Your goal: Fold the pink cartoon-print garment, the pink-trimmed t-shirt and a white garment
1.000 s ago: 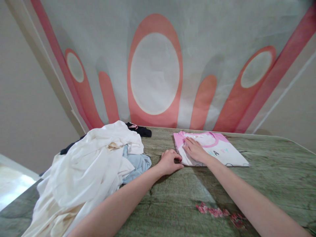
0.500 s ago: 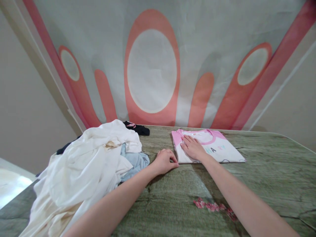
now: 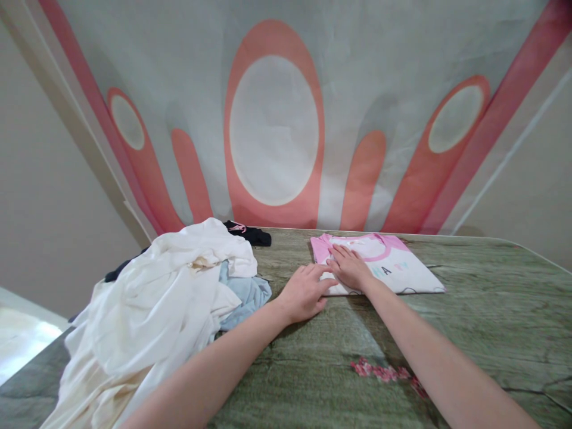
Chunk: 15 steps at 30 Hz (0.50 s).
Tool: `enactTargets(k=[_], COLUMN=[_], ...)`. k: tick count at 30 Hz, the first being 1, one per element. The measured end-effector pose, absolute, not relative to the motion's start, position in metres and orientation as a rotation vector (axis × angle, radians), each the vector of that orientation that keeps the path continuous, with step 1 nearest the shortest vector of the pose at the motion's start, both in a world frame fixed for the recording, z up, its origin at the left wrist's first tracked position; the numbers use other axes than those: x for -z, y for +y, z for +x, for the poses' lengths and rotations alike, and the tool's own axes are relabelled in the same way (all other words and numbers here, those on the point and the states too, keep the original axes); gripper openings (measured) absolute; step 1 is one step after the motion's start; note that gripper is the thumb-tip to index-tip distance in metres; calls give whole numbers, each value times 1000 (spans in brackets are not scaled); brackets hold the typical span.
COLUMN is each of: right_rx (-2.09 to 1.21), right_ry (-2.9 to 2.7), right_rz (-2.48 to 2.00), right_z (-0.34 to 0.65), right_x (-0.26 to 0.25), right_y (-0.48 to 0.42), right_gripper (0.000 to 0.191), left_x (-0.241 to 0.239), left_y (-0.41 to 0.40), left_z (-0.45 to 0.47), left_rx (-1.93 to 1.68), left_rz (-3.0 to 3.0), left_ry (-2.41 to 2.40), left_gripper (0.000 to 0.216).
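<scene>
A folded T-shirt (image 3: 406,268), white with a pink neckband and pink shoulders, lies on the table with some printed letters facing up. My right hand (image 3: 350,268) rests flat on its left part, fingers stretched toward the collar. At the shirt's near left corner is my left hand (image 3: 306,292), its fingers apart and reaching over the edge, the tips close to my right hand. Neither hand grips the cloth. The shirt's lower layers are hidden beneath the top one.
A heap of white clothes (image 3: 147,310) covers the left of the table, with a light blue garment (image 3: 245,295) under it. Behind lies a black garment (image 3: 257,236). The wood-patterned tabletop (image 3: 304,369) meets a printed backdrop (image 3: 274,213) at the far edge.
My left hand has shifted right and onto the shirt's left edge, and its fingers have opened from a pinch. The right hand and the shirt have stayed in place.
</scene>
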State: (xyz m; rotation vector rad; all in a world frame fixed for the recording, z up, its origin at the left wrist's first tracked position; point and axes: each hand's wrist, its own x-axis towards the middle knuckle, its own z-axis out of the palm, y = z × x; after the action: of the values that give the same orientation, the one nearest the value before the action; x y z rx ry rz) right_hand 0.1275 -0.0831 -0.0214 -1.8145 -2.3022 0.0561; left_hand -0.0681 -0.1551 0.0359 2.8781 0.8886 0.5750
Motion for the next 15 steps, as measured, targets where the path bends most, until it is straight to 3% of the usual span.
enactTargets(k=[5, 10, 15], right_rx=[-44, -48, -76], right_ry=[-2291, -2295, -2290], right_rz=[-1821, -1843, -1865], right_z=[126, 125, 126], right_x=[22, 20, 19], right_y=[-83, -84, -84], right_gripper=[54, 54, 55], left_x=[-35, -29, -34], left_y=[-154, -152, -150], left_z=[-62, -61, -68], left_rx=[-386, -284, -402], left_rz=[3073, 3111, 2862], left_ry=[934, 977, 1059], left_gripper=[14, 13, 20])
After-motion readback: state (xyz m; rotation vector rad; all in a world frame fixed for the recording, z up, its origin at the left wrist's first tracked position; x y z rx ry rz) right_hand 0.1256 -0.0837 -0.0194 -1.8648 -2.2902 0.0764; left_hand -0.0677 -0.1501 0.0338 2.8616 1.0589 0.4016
